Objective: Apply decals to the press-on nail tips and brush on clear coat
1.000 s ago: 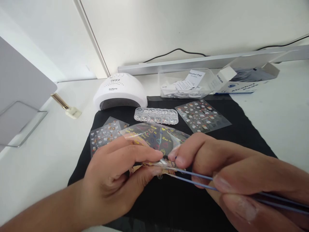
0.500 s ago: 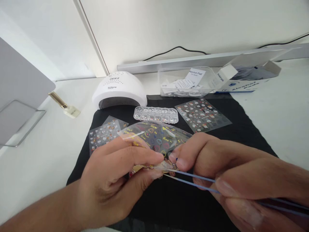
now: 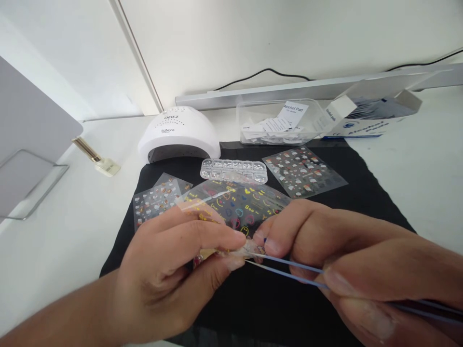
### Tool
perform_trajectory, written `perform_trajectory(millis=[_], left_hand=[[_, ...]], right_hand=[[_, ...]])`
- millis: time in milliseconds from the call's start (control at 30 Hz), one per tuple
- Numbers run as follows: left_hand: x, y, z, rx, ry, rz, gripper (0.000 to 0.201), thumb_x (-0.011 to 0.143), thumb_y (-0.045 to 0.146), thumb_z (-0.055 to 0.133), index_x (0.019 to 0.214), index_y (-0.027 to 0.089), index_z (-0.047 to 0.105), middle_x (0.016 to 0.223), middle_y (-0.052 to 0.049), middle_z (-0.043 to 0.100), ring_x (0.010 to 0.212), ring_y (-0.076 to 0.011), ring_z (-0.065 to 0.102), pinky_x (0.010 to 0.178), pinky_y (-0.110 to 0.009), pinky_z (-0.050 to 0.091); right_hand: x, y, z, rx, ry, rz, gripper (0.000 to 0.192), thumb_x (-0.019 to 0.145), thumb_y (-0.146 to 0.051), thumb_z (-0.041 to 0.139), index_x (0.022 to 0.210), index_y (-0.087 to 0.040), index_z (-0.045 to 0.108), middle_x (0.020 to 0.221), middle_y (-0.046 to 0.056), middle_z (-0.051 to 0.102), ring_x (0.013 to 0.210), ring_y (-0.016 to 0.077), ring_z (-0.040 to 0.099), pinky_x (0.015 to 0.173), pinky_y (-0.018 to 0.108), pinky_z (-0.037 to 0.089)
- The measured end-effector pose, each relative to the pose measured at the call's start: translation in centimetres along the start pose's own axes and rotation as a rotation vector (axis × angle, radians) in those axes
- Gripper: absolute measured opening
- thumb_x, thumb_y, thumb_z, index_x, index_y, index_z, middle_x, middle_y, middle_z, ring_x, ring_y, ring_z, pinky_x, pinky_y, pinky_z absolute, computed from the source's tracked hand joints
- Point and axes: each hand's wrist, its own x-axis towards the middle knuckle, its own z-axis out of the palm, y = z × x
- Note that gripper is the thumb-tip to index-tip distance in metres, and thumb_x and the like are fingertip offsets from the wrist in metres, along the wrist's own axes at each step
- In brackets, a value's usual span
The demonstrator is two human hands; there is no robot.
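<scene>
A clear nail sticker sheet (image 3: 237, 205) with yellow, pink and blue doodles is pinched between the thumb and fingers of my left hand (image 3: 173, 260). My right hand (image 3: 347, 260) grips a pair of blue tweezers (image 3: 289, 267) between thumb and fingers. The tweezers' tips reach the sheet's near edge, right by my left thumb; what lies between the tips is too small to tell. My right fingertips also touch that edge. Behind the sheet, partly covered by it, lies a clear rhinestone case (image 3: 234, 168) with small compartments.
More sticker sheets (image 3: 304, 171) lie on the black mat (image 3: 267, 303), with others (image 3: 159, 197) at left. Behind stand a white nail lamp (image 3: 179, 127), a clear bin (image 3: 282, 137) of alcohol pads and an open carton (image 3: 365, 126). A polish bottle (image 3: 107, 166) lies at left.
The sticker sheet has shifted slightly, its far edge now covering a bit more of the rhinestone case. Both hands and the tweezers stay nearly in place.
</scene>
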Motion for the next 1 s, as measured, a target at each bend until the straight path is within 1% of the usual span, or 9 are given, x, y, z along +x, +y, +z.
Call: perform_trajectory(millis=[33, 133, 267, 433, 533, 700, 833, 867, 1000], left_hand=[[0.1, 0.0, 0.0, -0.002, 0.0, 0.001, 0.017, 0.084, 0.009, 0.073, 0.096, 0.021, 0.073, 0.081, -0.003, 0.077, 0.073, -0.0148, 0.073, 0.07, -0.022, 0.061], [0.2, 0.1, 0.1, -0.012, -0.007, -0.007, 0.019, 0.084, 0.008, 0.072, 0.096, 0.022, 0.074, 0.08, -0.003, 0.078, 0.072, -0.0161, 0.073, 0.069, -0.024, 0.062], [0.2, 0.2, 0.2, -0.027, -0.009, -0.027, 0.019, 0.085, 0.009, 0.072, 0.097, 0.024, 0.074, 0.078, -0.003, 0.078, 0.07, -0.0171, 0.073, 0.068, -0.027, 0.063], [0.1, 0.1, 0.2, -0.025, -0.008, -0.018, 0.02, 0.085, 0.01, 0.072, 0.098, 0.024, 0.075, 0.079, -0.003, 0.078, 0.071, -0.0172, 0.073, 0.069, -0.026, 0.063], [0.1, 0.2, 0.1, -0.031, -0.011, -0.017, 0.022, 0.084, 0.008, 0.072, 0.099, 0.024, 0.075, 0.079, -0.003, 0.078, 0.07, -0.0165, 0.073, 0.069, -0.026, 0.063], [0.1, 0.2, 0.0, -0.044, -0.013, -0.016, 0.02, 0.084, 0.009, 0.072, 0.099, 0.024, 0.075, 0.078, -0.003, 0.078, 0.07, -0.0156, 0.072, 0.069, -0.025, 0.062], [0.1, 0.0, 0.1, -0.032, -0.029, 0.014, 0.021, 0.085, 0.009, 0.071, 0.099, 0.024, 0.075, 0.076, -0.002, 0.077, 0.068, -0.0159, 0.072, 0.067, -0.025, 0.061], [0.1, 0.0, 0.1, -0.029, -0.031, 0.021, 0.021, 0.085, 0.009, 0.071, 0.099, 0.024, 0.075, 0.076, -0.002, 0.077, 0.068, -0.0159, 0.072, 0.067, -0.025, 0.061], [0.0, 0.0, 0.0, -0.018, -0.024, 0.014, 0.018, 0.085, 0.009, 0.073, 0.097, 0.022, 0.075, 0.076, -0.003, 0.076, 0.07, -0.0152, 0.072, 0.07, -0.024, 0.062]], right_hand=[[0.0, -0.1, 0.0, -0.003, -0.021, -0.017, 0.036, 0.092, -0.025, 0.064, 0.057, -0.02, 0.057, 0.057, 0.001, 0.059, 0.067, 0.0177, 0.069, 0.063, 0.031, 0.065], [-0.1, -0.1, 0.0, 0.014, -0.022, -0.026, 0.037, 0.089, -0.027, 0.069, 0.055, -0.021, 0.054, 0.055, 0.0, 0.057, 0.065, 0.0174, 0.068, 0.062, 0.032, 0.065], [-0.1, 0.2, 0.2, 0.038, 0.033, -0.01, 0.035, 0.093, -0.031, 0.062, 0.06, -0.022, 0.059, 0.061, 0.003, 0.062, 0.069, 0.0198, 0.069, 0.063, 0.034, 0.066], [0.3, 0.4, 0.2, 0.031, -0.032, -0.001, 0.041, 0.098, -0.035, 0.057, 0.059, -0.021, 0.058, 0.06, 0.003, 0.061, 0.07, 0.0191, 0.07, 0.065, 0.034, 0.066], [-0.1, 0.9, 0.2, 0.024, 0.008, -0.01, 0.04, 0.1, -0.037, 0.054, 0.065, -0.02, 0.061, 0.064, 0.002, 0.063, 0.072, 0.0182, 0.071, 0.069, 0.035, 0.066], [-1.2, 1.4, 0.2, 0.075, 0.034, -0.015, 0.025, 0.099, -0.034, 0.059, 0.077, -0.023, 0.065, 0.067, 0.001, 0.067, 0.072, 0.0183, 0.073, 0.072, 0.037, 0.066], [-1.3, 1.0, 0.2, 0.085, 0.075, -0.013, 0.023, 0.098, -0.037, 0.06, 0.08, -0.023, 0.064, 0.069, 0.0, 0.067, 0.07, 0.0175, 0.072, 0.072, 0.037, 0.065], [-1.3, 1.0, 0.3, 0.081, 0.057, 0.01, 0.022, 0.097, -0.037, 0.062, 0.08, -0.023, 0.064, 0.069, -0.001, 0.066, 0.071, 0.0174, 0.072, 0.073, 0.038, 0.065], [-1.4, 1.1, 0.5, 0.117, 0.109, 0.03, 0.025, 0.097, -0.039, 0.063, 0.078, -0.022, 0.062, 0.07, -0.002, 0.064, 0.07, 0.0159, 0.071, 0.072, 0.038, 0.064]])
